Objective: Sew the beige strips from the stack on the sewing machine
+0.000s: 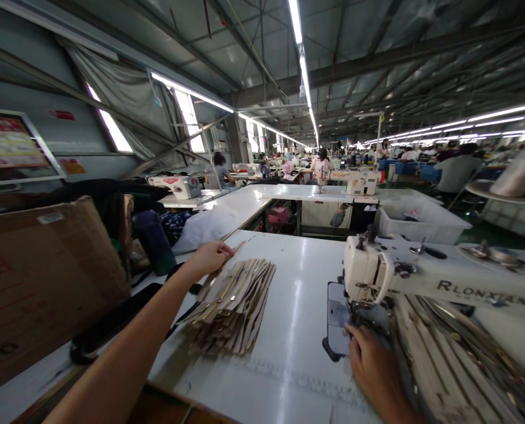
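On the white worktable [289, 338], left of the sewing machine [421, 274], lies a fanned stack of pale strips [238, 303] with shiny metallic edging. The left hand [213, 257] is at the far left edge of this stack, fingertips drawn together beside a thin strip end; whether they grip it cannot be confirmed at this size. The right hand [372, 362] is at the machine's metal plate [338, 318], index finger extended to its near edge; whether anything is pinched there cannot be told. More strips [443, 359] lie to the right of the right hand, below the machine arm.

Recommended practice: separate one strip at a time by its end, and lift it clear without dragging the layers beneath. Hold the strip flat and square to the plate. Keep the right fingertips clear of the needle area.

Markings: the machine arm reads "RLONXIANG". The cardboard box [54, 277] at left shows "20" near its lower edge, a red printed outline and a white sticker [50, 218], not legible. A ruler scale [306, 380] runs along the near table surface; its figures are too faint to read. The framed board [12, 150] carries illegible text.
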The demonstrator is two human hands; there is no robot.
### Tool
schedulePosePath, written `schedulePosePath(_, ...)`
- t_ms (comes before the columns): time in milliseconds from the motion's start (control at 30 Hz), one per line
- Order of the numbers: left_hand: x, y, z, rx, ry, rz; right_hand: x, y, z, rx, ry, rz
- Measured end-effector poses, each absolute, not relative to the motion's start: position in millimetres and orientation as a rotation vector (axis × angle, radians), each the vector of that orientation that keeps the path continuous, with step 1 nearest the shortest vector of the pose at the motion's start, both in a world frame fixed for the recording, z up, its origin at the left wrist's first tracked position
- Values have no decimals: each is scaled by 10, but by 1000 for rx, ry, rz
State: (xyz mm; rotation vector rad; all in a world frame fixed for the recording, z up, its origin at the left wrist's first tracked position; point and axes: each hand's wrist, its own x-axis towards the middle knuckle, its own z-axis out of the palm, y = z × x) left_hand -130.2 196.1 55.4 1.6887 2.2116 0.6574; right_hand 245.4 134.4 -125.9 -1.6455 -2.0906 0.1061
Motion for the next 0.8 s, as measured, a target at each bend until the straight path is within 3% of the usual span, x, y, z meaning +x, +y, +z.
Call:
schedulePosePath(167,-1395,1986,72,1652,2177,424,2459,1371,-1307,-1582,-2070,97)
schedulePosePath(300,-1395,1996,111,1734,2232,368,2422,1280,-1178,-1427,-2010,24)
schedulePosePath(500,-896,1885,277,2243,2037,773,2858,977,-561,-1158,-1722,-184)
schedulePosePath(633,-97,1657,34,2391,1566,796,3919,901,-568,-1695,-1221,-415)
schedulePosePath(700,270,1553,-203,2362,1400,729,4458,892,-771,-2015,-1279,-296)
schedulePosePath(800,630,1444,-590,2297,1236,600,4959,859,-1080,-2158,-1447,36)
